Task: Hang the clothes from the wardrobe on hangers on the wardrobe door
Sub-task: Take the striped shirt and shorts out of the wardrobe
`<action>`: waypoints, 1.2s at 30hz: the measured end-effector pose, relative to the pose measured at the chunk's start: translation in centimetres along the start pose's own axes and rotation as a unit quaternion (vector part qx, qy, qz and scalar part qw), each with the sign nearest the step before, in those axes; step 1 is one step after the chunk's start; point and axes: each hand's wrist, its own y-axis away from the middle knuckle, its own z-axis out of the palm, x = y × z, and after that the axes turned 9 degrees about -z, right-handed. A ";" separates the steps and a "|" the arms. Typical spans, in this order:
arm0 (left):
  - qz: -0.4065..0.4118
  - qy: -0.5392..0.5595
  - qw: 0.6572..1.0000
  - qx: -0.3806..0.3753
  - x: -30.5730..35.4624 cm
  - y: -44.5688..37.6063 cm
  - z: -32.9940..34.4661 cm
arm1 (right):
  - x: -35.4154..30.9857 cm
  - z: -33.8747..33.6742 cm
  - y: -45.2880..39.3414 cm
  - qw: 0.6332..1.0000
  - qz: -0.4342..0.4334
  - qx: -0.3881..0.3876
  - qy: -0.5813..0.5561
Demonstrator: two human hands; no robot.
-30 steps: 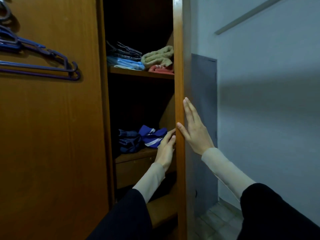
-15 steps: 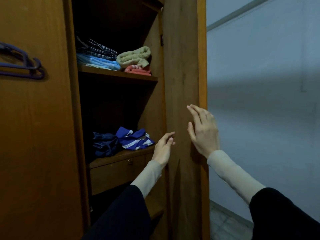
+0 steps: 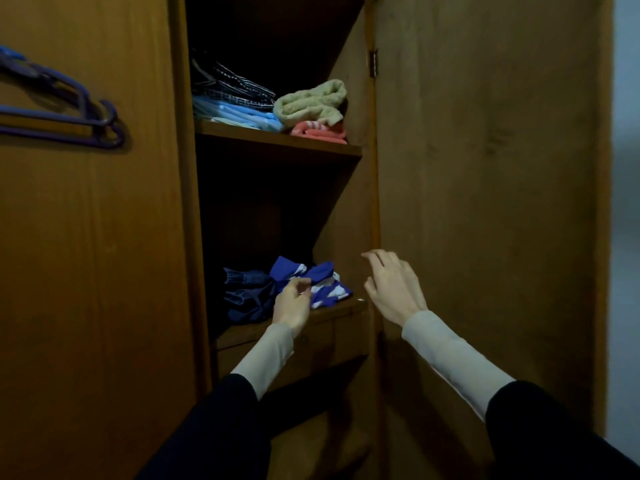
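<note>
Open wooden wardrobe (image 3: 349, 209) seen from the head camera, with its right door (image 3: 485, 202) swung wide and its left door (image 3: 86, 254) filling the left of the view. Purple-blue hangers (image 3: 86, 116) hang against the left door near its upper left edge.

Upper shelf (image 3: 277, 142): a dark checked folded garment (image 3: 228, 84) lies on top of a light blue folded garment (image 3: 235, 114) at the left end; at the right end a beige rolled towel (image 3: 311, 103) rests on a pink-red folded cloth (image 3: 318, 131), close to the shelf's front edge.

Lower shelf (image 3: 343, 306): dark denim clothing (image 3: 246, 299) sits toward the left, and a blue-and-white garment (image 3: 322, 282) lies crumpled just beside it toward the right front corner. A drawer front (image 3: 322, 344) lies directly beneath this shelf.

Left hand (image 3: 292, 301): reaches into the lower compartment at the shelf's front edge, fingers loosely curled in front of the blue-and-white garment; whether they touch or hold the cloth cannot be told.

Right hand (image 3: 393, 289): raised in front of the inner edge of the right door, level with the lower shelf, fingers (image 3: 375, 258) spread and gently bent, holding nothing; contact with the door cannot be told.

Both forearms wear pale sleeves under dark outer sleeves.
</note>
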 end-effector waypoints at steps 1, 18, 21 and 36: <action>0.009 -0.016 1.000 0.004 -0.3 -1.0 -0.6 | -0.2 0.9 -0.8 1.000 0.003 -0.009 -0.005; 0.131 -0.193 0.971 0.051 -3.2 -13.9 -3.5 | 0.4 15.1 -10.6 0.993 -0.007 -0.092 -0.075; 0.140 -0.220 0.963 0.065 -3.7 -16.1 -3.3 | 0.9 17.4 -12.3 0.991 -0.032 -0.098 -0.084; -0.111 -0.527 0.835 0.112 -7.8 -21.4 -3.2 | 1.2 27.9 -18.2 0.959 -0.135 -0.227 -0.098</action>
